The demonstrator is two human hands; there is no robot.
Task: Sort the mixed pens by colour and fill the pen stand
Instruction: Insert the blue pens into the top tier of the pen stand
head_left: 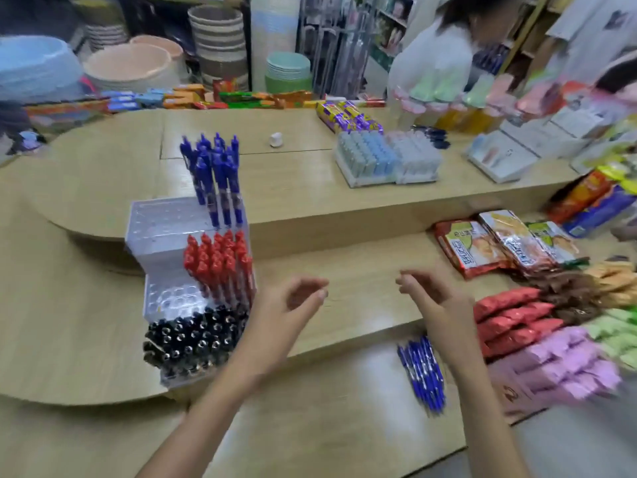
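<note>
A clear stepped pen stand (162,222) sits at the left on the wooden counter. Its top tier holds several blue pens (217,177) at the right side, the middle tier several red pens (220,263), and the bottom tier is packed with black pens (193,339). A loose bunch of blue pens (422,372) lies on the lowest counter step, below my right hand. My left hand (293,298) hovers just right of the stand, fingers curled and apart, holding nothing. My right hand (431,294) hovers above the counter, also holding nothing.
Snack packets (499,243) and red, pink and green packs (517,319) crowd the right side. Trays of pale blue items (382,160) and a small white object (275,139) stand on the upper step. A person in a pale top (437,63) stands behind the counter.
</note>
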